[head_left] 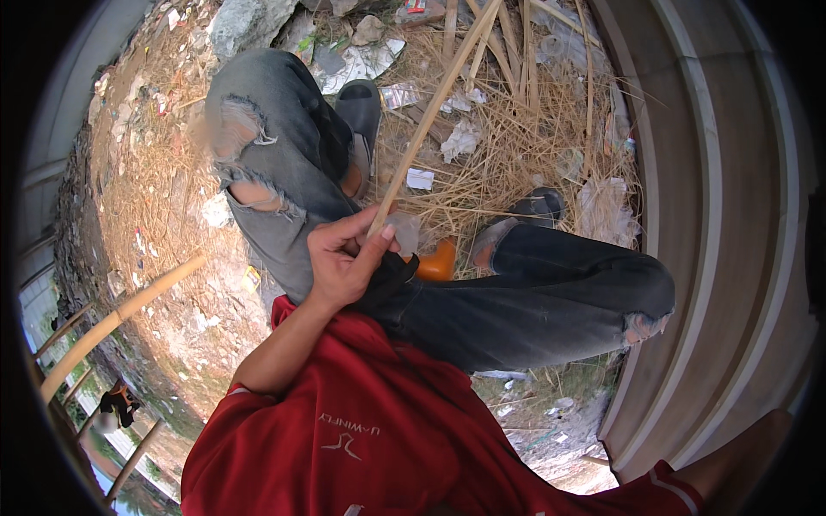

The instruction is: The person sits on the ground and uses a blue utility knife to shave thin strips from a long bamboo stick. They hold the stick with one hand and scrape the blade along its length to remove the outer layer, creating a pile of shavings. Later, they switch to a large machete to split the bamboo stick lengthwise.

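Observation:
My left hand (342, 262) is closed around the lower end of a long, thin bamboo strip (434, 116). From my fingers the strip slants up and right to the top of the view. Close to that hand, between my legs, lies an orange object (439, 261) with a smooth surface, partly hidden by my trousers. A dark curved piece (403, 275) shows beside it; I cannot make out what it is. My right arm (748, 451) reaches out at the lower right, and its hand is outside the view.
Dry straw (508, 146), scraps of litter and several more strips (589, 86) cover the ground ahead. A grey rock (249, 26) sits at the far left. Ribbed metal sheeting (714, 215) rises on the right. A bamboo pole (120, 322) slants at the left, with another person (116, 408) beyond.

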Tool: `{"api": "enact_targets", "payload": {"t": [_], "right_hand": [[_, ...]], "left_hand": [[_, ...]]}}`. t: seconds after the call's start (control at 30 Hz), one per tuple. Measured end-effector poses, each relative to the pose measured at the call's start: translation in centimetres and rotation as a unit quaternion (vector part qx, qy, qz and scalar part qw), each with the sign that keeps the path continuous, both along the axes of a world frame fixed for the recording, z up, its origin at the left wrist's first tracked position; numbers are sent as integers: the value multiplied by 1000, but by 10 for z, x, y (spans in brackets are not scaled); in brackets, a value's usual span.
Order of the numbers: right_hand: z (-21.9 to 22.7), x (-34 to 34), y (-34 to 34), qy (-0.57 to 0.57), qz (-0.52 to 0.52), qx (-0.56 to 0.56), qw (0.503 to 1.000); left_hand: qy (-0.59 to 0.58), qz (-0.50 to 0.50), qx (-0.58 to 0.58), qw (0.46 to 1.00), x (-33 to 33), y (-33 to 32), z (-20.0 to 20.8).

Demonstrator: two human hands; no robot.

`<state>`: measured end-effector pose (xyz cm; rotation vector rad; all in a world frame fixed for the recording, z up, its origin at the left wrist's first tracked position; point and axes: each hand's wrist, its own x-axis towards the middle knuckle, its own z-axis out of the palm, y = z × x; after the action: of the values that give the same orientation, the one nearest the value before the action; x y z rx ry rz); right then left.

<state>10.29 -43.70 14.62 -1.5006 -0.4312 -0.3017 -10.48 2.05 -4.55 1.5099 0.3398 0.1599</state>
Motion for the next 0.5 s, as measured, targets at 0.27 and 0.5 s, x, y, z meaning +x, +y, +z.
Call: {"api": "enact_targets", "payload": {"t": [0.27,0.5], "right_hand": [[-1,-4,-4,0,-5,4,1000],[-3,-8,-11,2,-8,9,1000]], "left_hand": [[5,-7,9,1000,3,-3,1],[8,-21,13,1000,3,-5,2]]}}
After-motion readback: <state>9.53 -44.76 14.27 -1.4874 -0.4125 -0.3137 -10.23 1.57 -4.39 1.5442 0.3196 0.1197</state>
